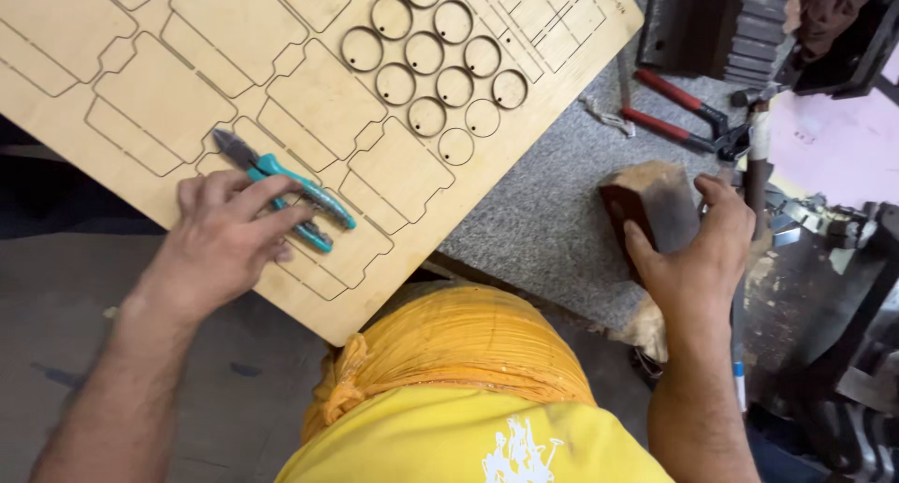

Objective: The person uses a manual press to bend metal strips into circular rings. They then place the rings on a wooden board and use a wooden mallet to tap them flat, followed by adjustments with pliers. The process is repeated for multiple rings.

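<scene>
My left hand (225,241) lies on a large plywood die board (140,109) cut with box outlines and rings. Its fingers curl over the handles of teal-handled pliers (314,202), which rest flat on the board with the jaws pointing up-left. My right hand (700,258) grips a dark, worn wooden block (655,202) that stands on the grey carpeted surface (562,202) to the right of the board.
Red-handled cutters (672,113) lie at the back right beside dark metal parts (730,24). A pink sheet (833,146) and metal machine pieces (824,286) crowd the right edge. A yellow head cloth (459,343) and yellow shirt fill the bottom centre.
</scene>
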